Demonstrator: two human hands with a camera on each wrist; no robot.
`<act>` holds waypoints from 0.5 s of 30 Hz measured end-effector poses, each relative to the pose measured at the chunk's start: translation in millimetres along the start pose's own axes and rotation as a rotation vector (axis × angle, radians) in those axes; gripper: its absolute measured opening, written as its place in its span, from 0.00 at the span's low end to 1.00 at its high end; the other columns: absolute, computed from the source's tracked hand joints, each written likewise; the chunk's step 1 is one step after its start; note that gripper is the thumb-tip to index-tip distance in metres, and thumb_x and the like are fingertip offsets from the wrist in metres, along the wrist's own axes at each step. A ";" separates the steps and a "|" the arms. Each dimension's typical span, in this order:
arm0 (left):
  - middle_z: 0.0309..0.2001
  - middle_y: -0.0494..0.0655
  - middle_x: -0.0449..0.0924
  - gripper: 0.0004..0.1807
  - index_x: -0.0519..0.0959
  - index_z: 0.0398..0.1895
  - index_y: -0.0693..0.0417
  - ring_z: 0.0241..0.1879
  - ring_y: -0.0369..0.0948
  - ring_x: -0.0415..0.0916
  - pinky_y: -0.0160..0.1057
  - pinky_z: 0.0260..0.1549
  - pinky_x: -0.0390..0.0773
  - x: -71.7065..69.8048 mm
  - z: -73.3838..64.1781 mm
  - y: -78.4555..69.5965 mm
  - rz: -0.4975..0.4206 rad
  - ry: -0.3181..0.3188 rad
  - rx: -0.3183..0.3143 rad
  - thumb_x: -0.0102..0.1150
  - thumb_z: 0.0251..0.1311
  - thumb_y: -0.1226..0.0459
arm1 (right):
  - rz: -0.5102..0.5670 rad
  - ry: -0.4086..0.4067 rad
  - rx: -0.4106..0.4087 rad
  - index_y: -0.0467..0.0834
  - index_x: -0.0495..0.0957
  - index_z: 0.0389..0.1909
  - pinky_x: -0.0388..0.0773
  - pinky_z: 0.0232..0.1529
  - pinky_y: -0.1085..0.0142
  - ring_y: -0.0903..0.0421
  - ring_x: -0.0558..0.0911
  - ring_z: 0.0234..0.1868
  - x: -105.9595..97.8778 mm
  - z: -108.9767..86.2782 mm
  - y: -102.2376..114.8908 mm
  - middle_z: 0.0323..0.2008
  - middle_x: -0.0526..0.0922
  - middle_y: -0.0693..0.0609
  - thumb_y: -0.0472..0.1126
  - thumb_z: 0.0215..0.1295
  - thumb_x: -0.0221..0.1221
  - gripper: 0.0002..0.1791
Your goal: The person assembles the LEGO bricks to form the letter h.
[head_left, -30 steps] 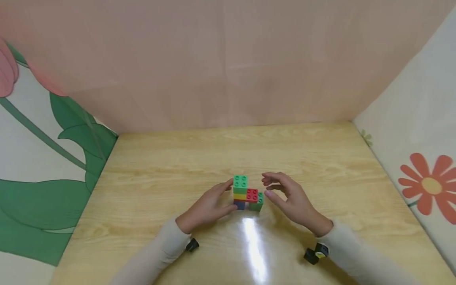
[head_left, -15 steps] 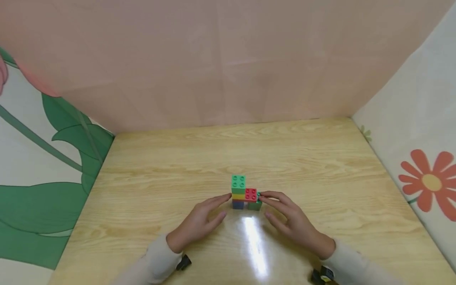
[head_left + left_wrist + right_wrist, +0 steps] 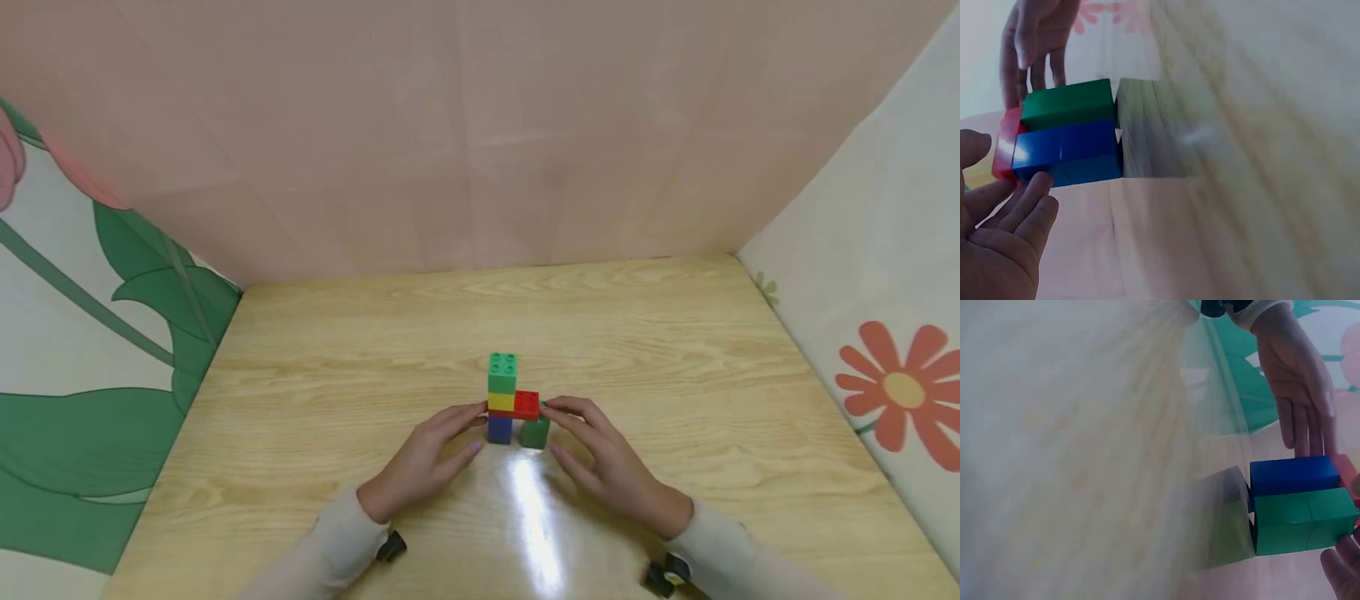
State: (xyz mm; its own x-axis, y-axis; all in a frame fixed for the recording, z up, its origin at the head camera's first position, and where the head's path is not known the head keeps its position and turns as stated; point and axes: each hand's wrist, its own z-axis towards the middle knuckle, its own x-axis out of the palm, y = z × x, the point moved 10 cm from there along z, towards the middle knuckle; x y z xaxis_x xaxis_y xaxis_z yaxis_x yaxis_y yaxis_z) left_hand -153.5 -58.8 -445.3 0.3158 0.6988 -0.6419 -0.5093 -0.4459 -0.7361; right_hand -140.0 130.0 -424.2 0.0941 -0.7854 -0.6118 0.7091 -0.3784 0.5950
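A small structure of toy building bricks stands mid-table in the head view. A red brick (image 3: 527, 405) bridges a blue column (image 3: 500, 429) on the left and a dark green column (image 3: 535, 433) on the right. Above the red brick's left end sit a yellow brick (image 3: 502, 402) and a light green brick (image 3: 502, 372) on top. My left hand (image 3: 420, 460) rests extended fingertips against the left side near the red brick, thumb apart. My right hand (image 3: 611, 462) touches the right side around the green column's top, fingers mostly straight. Whether the base lies flat is unclear.
The wooden table (image 3: 337, 350) meets a pink backdrop (image 3: 360, 167) behind. Printed flower panels, one with a red flower (image 3: 903, 390), flank both sides. A black device (image 3: 392, 547) sits at my left wrist, another (image 3: 666, 575) at my right.
My right hand has moved in to touch the structure's right side. My left thumb has drawn back from the blue column. More of the bricks' front faces now shows.
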 end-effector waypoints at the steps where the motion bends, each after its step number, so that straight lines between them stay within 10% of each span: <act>1: 0.66 0.43 0.69 0.28 0.61 0.73 0.47 0.63 0.40 0.69 0.45 0.61 0.69 -0.2 1.7 0.3 -0.001 -0.003 0.006 0.49 0.73 0.53 | -0.007 0.004 0.010 0.40 0.70 0.65 0.64 0.64 0.73 0.50 0.70 0.61 0.3 1.1 -2.0 0.62 0.70 0.43 0.29 0.57 0.65 0.33; 15: 0.63 0.43 0.69 0.31 0.59 0.74 0.49 0.59 0.35 0.72 0.34 0.57 0.71 2.6 28.2 13.4 -0.079 0.039 -0.094 0.53 0.71 0.57 | -0.009 0.074 0.172 0.40 0.63 0.71 0.77 0.54 0.59 0.52 0.70 0.62 6.8 21.8 -36.7 0.65 0.66 0.48 0.37 0.64 0.64 0.35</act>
State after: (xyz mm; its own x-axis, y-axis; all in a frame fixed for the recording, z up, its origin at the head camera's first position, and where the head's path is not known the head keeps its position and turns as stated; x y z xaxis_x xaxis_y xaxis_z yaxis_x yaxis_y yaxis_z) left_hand -182.1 -47.2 -450.8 0.3840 0.7122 -0.5876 -0.4052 -0.4418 -0.8004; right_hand -180.6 127.9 -438.8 0.1443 -0.7458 -0.6504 0.5810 -0.4682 0.6657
